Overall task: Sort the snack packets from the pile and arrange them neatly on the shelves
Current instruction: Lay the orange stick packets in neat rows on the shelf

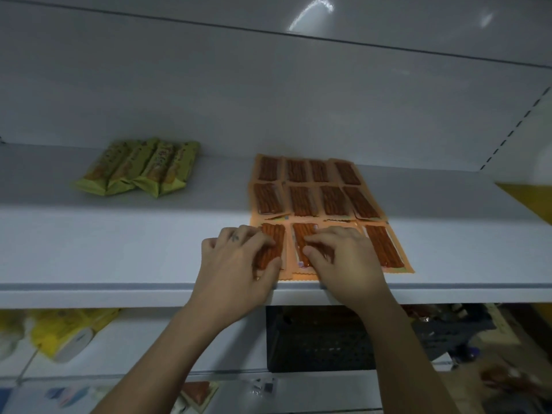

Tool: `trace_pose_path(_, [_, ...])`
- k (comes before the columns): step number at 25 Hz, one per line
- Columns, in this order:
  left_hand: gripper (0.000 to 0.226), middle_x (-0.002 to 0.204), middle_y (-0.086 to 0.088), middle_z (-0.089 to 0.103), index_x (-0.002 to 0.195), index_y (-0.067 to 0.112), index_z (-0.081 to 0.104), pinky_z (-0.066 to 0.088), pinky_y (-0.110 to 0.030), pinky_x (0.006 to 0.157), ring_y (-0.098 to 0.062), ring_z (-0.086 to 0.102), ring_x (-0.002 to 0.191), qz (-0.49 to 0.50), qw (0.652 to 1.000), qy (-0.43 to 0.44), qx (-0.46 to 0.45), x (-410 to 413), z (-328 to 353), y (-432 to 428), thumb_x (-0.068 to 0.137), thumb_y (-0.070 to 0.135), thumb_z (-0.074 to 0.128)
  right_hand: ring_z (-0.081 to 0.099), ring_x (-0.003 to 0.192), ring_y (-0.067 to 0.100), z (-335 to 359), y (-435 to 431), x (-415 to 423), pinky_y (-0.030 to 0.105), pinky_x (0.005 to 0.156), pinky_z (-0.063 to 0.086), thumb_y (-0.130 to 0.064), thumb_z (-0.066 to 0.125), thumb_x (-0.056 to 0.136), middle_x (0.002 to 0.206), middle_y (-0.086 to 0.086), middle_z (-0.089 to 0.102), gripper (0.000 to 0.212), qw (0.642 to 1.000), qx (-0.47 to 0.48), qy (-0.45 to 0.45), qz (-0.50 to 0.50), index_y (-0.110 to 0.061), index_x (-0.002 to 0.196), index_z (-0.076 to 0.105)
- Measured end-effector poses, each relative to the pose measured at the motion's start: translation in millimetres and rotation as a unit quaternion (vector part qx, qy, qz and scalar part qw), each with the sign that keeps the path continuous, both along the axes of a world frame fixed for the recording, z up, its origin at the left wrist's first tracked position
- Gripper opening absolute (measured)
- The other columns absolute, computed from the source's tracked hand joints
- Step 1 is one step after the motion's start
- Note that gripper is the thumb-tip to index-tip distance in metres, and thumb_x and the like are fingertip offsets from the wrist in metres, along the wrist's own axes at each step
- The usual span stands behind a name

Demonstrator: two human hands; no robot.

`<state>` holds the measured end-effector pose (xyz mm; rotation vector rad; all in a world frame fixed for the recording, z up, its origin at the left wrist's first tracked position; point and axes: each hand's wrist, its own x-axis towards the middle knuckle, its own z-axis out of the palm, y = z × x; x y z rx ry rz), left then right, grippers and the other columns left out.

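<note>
My 6 o'clock: black perforated crate (319,339) | my 8 o'clock: yellow-wrapped white rolls (68,333), lying tilted | my 3 o'clock: yellow panel edge (525,198), blurred | my 4 o'clock: dark grey slotted basket (454,327), contents unclear | 6 o'clock, lowest: small dark clips (264,386), too small to identify

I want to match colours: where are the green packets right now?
Head view: the green packets lie on the shelf, left and toward the back, apart from the orange packets to their right.
</note>
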<state>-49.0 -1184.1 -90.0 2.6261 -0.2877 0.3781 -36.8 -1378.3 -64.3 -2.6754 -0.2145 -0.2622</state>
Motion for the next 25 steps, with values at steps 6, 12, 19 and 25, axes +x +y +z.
trace_pose_path(6, [0.053,0.125,0.009,0.051,0.116,0.035,0.056,0.032,-0.038,0.092,-0.017,0.043,0.117,0.024,1.0,0.016,-0.005,3.9,1.6,-4.5,0.08,0.067,0.032,0.047,0.123,0.012,-1.1,-10.2,0.3,0.034,0.11,0.03,-0.041,0.055,0.095,0.13,-0.007,0.06,0.033,0.999,0.026,-0.029,0.013,-0.028,0.123,0.066])
trace_pose_path(12, [0.06,0.15,0.008,0.038,0.137,0.037,0.046,0.026,-0.042,0.107,-0.017,0.028,0.138,0.02,0.998,0.018,0.05,26.8,29.2,-20.2,0.086,0.065,0.031,0.054,0.12,0.022,10.8,-71.2,42.6,0.043,0.102,0.038,-0.039,0.042,0.101,0.13,-0.003,0.061,0.034,0.998,-0.055,-0.019,-0.013,-0.028,0.127,0.06])
trace_pose_path(19, [0.054,0.158,0.004,0.03,0.145,0.036,0.04,0.011,-0.057,0.117,-0.025,0.016,0.148,-0.088,0.973,0.067,0.201,72.0,48.1,-90.2,0.097,0.058,0.03,0.045,0.122,0.035,-8.4,-97.4,64.6,0.041,0.099,0.035,-0.037,0.035,0.102,0.142,0.006,0.05,0.04,0.992,-0.119,0.003,-0.032,-0.03,0.137,0.053])
trace_pose_path(25, [0.051,0.157,0.007,0.033,0.143,0.031,0.045,0.015,-0.057,0.116,-0.023,0.023,0.145,-0.111,0.962,0.093,0.231,89.5,49.9,-125.3,0.099,0.053,0.031,0.041,0.118,0.032,-13.0,-104.5,68.8,0.036,0.093,0.033,-0.039,0.035,0.101,0.137,0.007,0.051,0.04,0.991,-0.134,-0.015,-0.025,-0.036,0.137,0.052])
